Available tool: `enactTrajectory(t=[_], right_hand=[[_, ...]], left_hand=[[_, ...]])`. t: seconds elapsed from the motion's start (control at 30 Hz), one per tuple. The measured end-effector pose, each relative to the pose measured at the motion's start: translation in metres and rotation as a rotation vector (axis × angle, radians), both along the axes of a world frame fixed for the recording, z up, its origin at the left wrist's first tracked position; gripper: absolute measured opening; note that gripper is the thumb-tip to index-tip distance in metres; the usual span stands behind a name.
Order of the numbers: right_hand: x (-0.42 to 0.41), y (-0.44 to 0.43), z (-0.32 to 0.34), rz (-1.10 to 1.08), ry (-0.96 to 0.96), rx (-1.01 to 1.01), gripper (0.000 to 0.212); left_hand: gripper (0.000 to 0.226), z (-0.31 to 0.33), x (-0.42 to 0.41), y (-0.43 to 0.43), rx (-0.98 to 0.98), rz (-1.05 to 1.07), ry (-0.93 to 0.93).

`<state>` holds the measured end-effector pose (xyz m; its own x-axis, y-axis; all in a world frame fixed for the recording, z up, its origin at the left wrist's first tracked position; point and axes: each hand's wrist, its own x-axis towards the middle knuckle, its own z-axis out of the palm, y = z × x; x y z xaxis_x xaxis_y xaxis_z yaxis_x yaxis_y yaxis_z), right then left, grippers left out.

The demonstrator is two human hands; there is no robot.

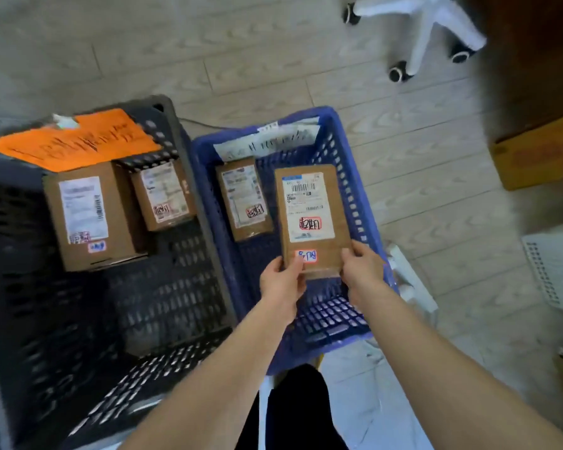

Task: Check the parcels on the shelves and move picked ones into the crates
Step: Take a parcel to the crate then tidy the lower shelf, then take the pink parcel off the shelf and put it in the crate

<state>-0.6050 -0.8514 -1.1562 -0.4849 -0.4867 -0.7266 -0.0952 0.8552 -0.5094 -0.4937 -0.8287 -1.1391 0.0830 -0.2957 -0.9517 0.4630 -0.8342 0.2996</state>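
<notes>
Two-handed pinch, left hand (281,280) and right hand (364,271) at near corners of flat parcel (311,216); likely light, stiff.

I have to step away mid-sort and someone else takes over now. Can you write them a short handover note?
Hands: left hand and right hand each grip the near end of the held parcel, above the blue crate.
Blue crate: one brown parcel lies inside.
Black crate: a large parcel and a small parcel lie inside, by an orange sign.
Done: three parcels crated.
Left: set the held one down; shelves are out of view, so the rest cannot be told.
</notes>
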Motion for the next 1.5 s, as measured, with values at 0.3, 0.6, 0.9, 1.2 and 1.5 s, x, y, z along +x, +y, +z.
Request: enactTrajectory(t=[0.3,0.6,0.9,1.2,1.5], right_hand=[[0.004,-0.064,-0.149,-0.104,-0.194,-0.051,0.033],[0.004,-0.042,-0.091,0.033,-0.189,0.111,0.016],[0.090,-0.030,0.174,0.460,-0.189,0.067,0.037],[0.288,0.039,0.428,0.960,-0.484,-0.228,0.013],[0.402,0.289,0.592,1.560,-0.808,-0.250,0.007]], left_hand=[[0.012,-0.151,-0.023,-0.055,0.111,0.080,-0.012],[0.014,-0.081,-0.007,-0.043,0.100,0.012,0.005],[0.018,0.174,0.120,0.017,-0.031,0.075,-0.058],[0.018,0.418,0.267,0.154,-0.342,0.378,-0.504],[0.029,0.559,0.302,0.444,-0.378,0.923,-0.758]])
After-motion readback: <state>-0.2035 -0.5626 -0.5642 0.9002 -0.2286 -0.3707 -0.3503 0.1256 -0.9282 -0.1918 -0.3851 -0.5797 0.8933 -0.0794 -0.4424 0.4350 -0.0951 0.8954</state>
